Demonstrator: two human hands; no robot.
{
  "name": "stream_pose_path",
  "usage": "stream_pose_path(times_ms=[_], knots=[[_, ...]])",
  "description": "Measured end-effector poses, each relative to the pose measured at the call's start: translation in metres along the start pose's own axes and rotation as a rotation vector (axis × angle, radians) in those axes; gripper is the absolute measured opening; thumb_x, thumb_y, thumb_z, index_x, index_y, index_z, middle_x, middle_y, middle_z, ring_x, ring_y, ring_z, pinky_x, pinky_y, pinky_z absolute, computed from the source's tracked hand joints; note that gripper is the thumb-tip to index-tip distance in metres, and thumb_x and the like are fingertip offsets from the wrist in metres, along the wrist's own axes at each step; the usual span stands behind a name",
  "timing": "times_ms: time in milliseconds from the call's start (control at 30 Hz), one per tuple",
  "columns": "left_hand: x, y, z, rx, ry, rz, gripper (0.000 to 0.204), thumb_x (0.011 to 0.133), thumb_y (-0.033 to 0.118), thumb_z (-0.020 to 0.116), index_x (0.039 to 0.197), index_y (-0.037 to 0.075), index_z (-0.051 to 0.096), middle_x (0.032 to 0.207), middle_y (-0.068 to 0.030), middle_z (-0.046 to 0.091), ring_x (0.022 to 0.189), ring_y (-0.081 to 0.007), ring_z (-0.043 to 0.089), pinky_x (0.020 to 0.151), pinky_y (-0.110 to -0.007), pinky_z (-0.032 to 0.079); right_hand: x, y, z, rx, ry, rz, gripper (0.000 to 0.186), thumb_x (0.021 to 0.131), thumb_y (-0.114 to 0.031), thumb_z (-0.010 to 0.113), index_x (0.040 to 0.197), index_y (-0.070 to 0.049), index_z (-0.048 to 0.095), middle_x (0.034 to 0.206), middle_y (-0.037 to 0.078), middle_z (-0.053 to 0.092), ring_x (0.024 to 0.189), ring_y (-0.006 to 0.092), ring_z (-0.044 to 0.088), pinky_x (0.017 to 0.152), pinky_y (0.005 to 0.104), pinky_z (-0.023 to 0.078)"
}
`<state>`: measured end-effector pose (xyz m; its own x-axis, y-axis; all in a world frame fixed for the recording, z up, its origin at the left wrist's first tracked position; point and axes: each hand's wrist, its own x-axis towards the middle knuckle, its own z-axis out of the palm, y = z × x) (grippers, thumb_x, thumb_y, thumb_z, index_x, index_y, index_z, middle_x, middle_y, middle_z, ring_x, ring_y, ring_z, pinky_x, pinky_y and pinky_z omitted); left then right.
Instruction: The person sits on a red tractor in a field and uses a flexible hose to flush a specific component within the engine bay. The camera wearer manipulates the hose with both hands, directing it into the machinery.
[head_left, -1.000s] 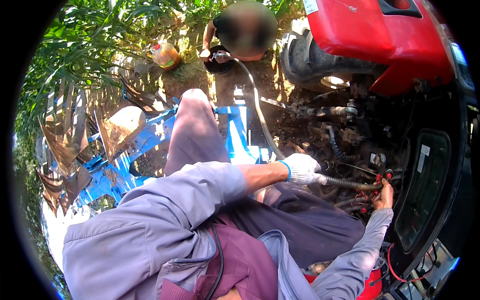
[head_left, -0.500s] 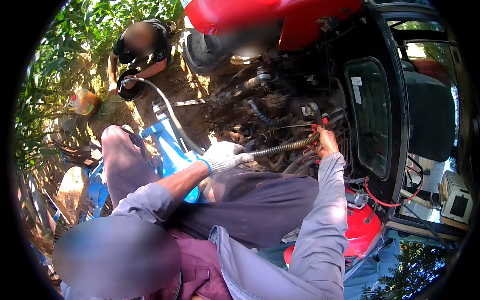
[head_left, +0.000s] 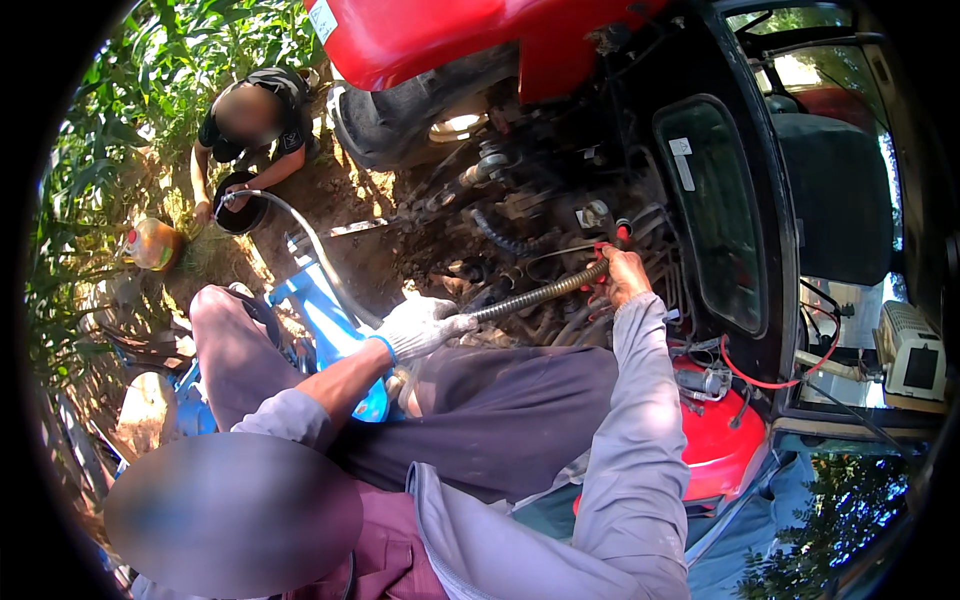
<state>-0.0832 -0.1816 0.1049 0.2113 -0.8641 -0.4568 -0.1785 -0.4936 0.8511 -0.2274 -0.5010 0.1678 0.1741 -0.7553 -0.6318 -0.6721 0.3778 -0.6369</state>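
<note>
My left hand (head_left: 425,328), in a white knitted glove, is closed around a long flexible hose (head_left: 545,293) wrapped in metal coil. Bare and closed, my right hand (head_left: 627,278) grips the hose's far end by red fittings, over the tractor's pipes and linkages. Finer detail of that end is hidden by my fingers. From my glove the hose's paler stretch (head_left: 320,250) curves up left to a black bucket (head_left: 241,208). There a crouching co-worker (head_left: 262,120) has both hands at the bucket, one near the hose's other end.
A blue metal frame (head_left: 325,310) stands beside my left leg. Above are a red fender (head_left: 430,40) and a big tyre (head_left: 390,125). The cab's framed window (head_left: 715,220) rises at right. A jug of amber liquid (head_left: 155,245) sits on soil near corn plants (head_left: 120,100).
My view has shifted, so the tractor, hose and co-worker appear farther left. Both my hands keep their hold on the hose.
</note>
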Motion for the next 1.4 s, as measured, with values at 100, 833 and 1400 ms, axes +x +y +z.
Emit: stream_pose_path(times_ms=[100, 833, 1400], knots=[[-0.003, 0.001, -0.004, -0.087, 0.004, 0.035, 0.058, 0.086, 0.06, 0.052, 0.086, 0.005, 0.069, 0.069, -0.0157, 0.063, 0.069, -0.0305, 0.061, 0.066, -0.041, 0.045, -0.002, -0.001, 0.001, 0.027, -0.018, -0.01, 0.023, 0.089, -0.024, 0.056, 0.101, -0.005, 0.05, 0.075, 0.007, 0.06, 0.062, 0.0184, 0.06, 0.05, 0.0354, 0.048], [-0.004, -0.004, 0.004, -0.288, -0.035, -0.012, 0.045, 0.09, 0.043, 0.058, 0.095, -0.001, 0.066, 0.072, -0.0041, 0.061, 0.063, -0.0114, 0.053, 0.057, -0.029, 0.043, -0.001, 0.002, 0.01, -0.113, 0.044, -0.041, 0.037, 0.087, -0.033, 0.061, 0.107, -0.004, 0.049, 0.084, 0.009, 0.062, 0.064, 0.0215, 0.061, 0.055, 0.0372, 0.048], [-0.007, 0.0, 0.002, -0.299, -0.037, -0.07, 0.045, 0.089, 0.043, 0.059, 0.097, -0.001, 0.066, 0.074, -0.002, 0.06, 0.066, -0.0109, 0.051, 0.059, -0.029, 0.042, -0.015, -0.004, 0.017, -0.075, 0.1, -0.096, 0.031, 0.086, -0.029, 0.059, 0.098, -0.002, 0.051, 0.074, 0.012, 0.062, 0.057, 0.0228, 0.062, 0.047, 0.0376, 0.046]])
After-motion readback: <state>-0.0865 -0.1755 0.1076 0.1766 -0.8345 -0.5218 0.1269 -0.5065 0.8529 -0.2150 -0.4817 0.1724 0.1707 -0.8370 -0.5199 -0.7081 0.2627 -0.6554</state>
